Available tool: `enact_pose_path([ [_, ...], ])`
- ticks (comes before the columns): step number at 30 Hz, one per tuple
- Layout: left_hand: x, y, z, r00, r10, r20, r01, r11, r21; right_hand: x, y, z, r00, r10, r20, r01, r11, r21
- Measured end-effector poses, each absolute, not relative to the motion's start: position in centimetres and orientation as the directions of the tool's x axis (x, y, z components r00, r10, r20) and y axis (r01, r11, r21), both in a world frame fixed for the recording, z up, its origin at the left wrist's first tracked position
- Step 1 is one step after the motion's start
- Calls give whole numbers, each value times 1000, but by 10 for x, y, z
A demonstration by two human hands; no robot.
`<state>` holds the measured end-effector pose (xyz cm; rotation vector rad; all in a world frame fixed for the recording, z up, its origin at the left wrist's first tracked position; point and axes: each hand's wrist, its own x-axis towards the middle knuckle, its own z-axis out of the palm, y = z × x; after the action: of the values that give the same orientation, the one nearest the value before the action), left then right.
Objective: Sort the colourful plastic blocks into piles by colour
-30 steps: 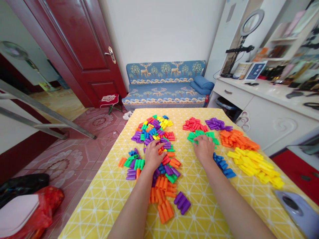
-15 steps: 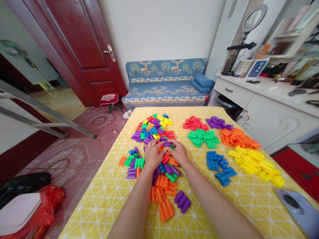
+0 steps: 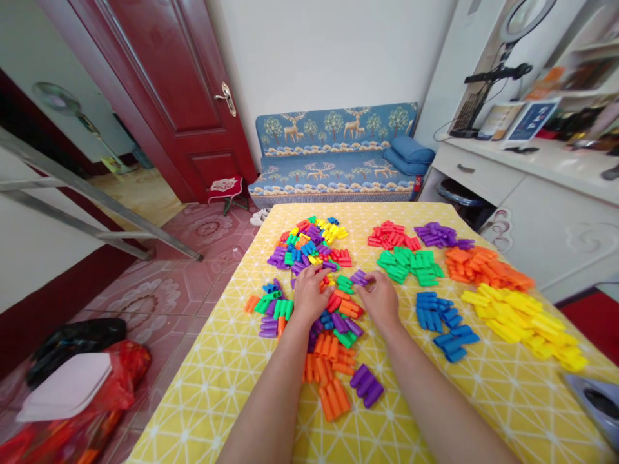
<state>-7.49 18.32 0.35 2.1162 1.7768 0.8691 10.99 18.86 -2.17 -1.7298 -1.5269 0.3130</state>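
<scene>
Between the thumb and fingers of my right hand (image 3: 380, 298) is a purple plastic building block (image 3: 359, 278), just right of the mixed pile. My left hand (image 3: 309, 295) rests over that pile with thumb and fingers apart, touching pieces; some lie hidden beneath it. The mixed heap of coloured blocks (image 3: 309, 248) runs beyond and around my left hand. A green block (image 3: 345, 283) lies between my hands. Closer to me are orange blocks (image 3: 333, 399) and a loose purple block (image 3: 366, 386).
To the right lie single-colour groups: red blocks (image 3: 394, 236), purple blocks (image 3: 442, 235), green blocks (image 3: 410, 264), orange blocks (image 3: 486, 267), blue blocks (image 3: 445, 325) and yellow blocks (image 3: 527, 325). All sit on a yellow patterned tablecloth (image 3: 203, 399). A grey-blue device (image 3: 592, 403) is at the right edge.
My right hand has moved right, away from my left, bringing the purple block out of the pile. My left hand stays over the heap. The view has shifted slightly left.
</scene>
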Motion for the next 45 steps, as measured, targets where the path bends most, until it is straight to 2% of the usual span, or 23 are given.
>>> enact_pose_path([
  [4, -73, 181, 7, 75, 956, 283, 810, -224, 542, 108, 181, -16, 242, 915, 323, 831, -23, -557],
  [9, -73, 181, 7, 74, 956, 285, 807, -225, 545, 105, 181, -17, 193, 925, 327, 841, 16, -541],
  [14, -73, 182, 5, 76, 955, 286, 809, -227, 543, 108, 183, -19, 282, 916, 285, 736, -16, -677],
  [19, -73, 181, 6, 63, 957, 282, 809, -214, 548, 109, 182, -20, 387, 892, 232, 421, 52, -905],
  [22, -73, 181, 6, 61, 961, 270, 805, -207, 556, 114, 179, -13, 390, 888, 243, 284, 135, -949],
  [24, -73, 182, 6, 69, 962, 264, 804, -210, 556, 124, 183, -1, 351, 896, 273, 290, 173, -941],
  [29, -75, 184, 4, 78, 961, 267, 806, -218, 550, 184, 228, 36, 295, 857, 423, 526, 224, -820],
  [31, -75, 184, 4, 82, 961, 263, 805, -220, 551, 218, 256, 47, 298, 844, 446, 661, 155, -734],
  [35, -75, 184, 3, 82, 962, 262, 802, -220, 555, 277, 303, 58, 356, 840, 409, 856, -118, -504],
  [39, -75, 184, 3, 73, 962, 262, 805, -213, 554, 308, 327, 59, 391, 860, 328, 901, -286, -325],
  [45, -74, 183, 4, 68, 965, 255, 807, -203, 554, 321, 346, 50, 337, 896, 288, 939, -297, -174],
])
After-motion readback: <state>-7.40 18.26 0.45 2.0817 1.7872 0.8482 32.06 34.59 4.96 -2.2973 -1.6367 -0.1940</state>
